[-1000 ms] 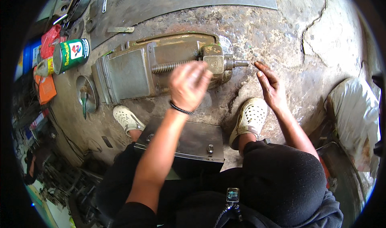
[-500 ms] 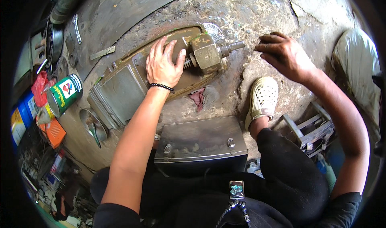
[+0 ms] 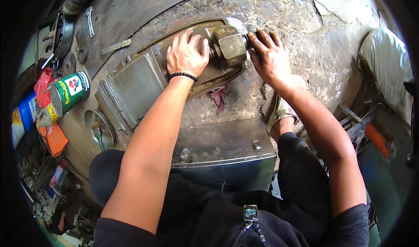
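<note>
A heavy machine vise [image 3: 131, 96], grey-brown with worn, dirty paint, lies on the floor in front of me. My left hand [image 3: 187, 58] rests on its body, fingers stretched forward and thumb apart, close to the screw. Right of it stands the vise's blocky end nut [image 3: 231, 46]. My right hand [image 3: 269, 57] has its fingers curled over the shaft end that sticks out of this block; the hand covers most of that shaft.
A metal box [image 3: 222, 142] with two latches stands between my legs. Left are a green can [image 3: 70, 92], a metal bowl [image 3: 99, 127] with a green-handled brush, a flat metal bar [image 3: 116, 46] and a wrench [image 3: 90, 22]. A reddish rag [image 3: 218, 98] lies beside the vise.
My right hand has come left from the air and closed over the shaft end. My left hand stays on the vise, its fingers shifted slightly. The view has moved a little.
</note>
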The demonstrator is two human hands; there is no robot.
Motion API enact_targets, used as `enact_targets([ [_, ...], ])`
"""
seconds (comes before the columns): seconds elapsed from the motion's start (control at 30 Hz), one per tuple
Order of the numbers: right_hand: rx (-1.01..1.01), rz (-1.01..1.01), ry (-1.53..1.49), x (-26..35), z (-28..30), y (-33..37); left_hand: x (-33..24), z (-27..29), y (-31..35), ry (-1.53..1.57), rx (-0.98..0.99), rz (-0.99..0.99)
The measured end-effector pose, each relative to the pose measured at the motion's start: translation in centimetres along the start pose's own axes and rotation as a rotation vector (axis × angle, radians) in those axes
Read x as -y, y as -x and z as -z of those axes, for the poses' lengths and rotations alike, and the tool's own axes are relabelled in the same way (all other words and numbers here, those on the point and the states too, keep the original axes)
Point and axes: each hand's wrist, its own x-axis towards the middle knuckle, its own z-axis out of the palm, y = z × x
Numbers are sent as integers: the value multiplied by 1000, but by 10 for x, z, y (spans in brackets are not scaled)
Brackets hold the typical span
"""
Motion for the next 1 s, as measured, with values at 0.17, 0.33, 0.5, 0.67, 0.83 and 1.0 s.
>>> enact_targets([
  [0.17,169,39,106,7,8,12,-1,1,-1,-5,-10,17],
  [0.33,14,19,26,9,9,2,-2,2,0,-6,8,52],
  [0.5,215,21,91,12,14,2,-2,2,-1,29,3,60],
  [0.67,198,-5,77,17,22,-3,-3,3,0,-15,-32,56],
  [0.83,130,40,38,16,27,-12,-4,5,1,-10,1,68],
  [1.0,313,-16,88,17,33,-14,-3,6,-2,-19,13,70],
])
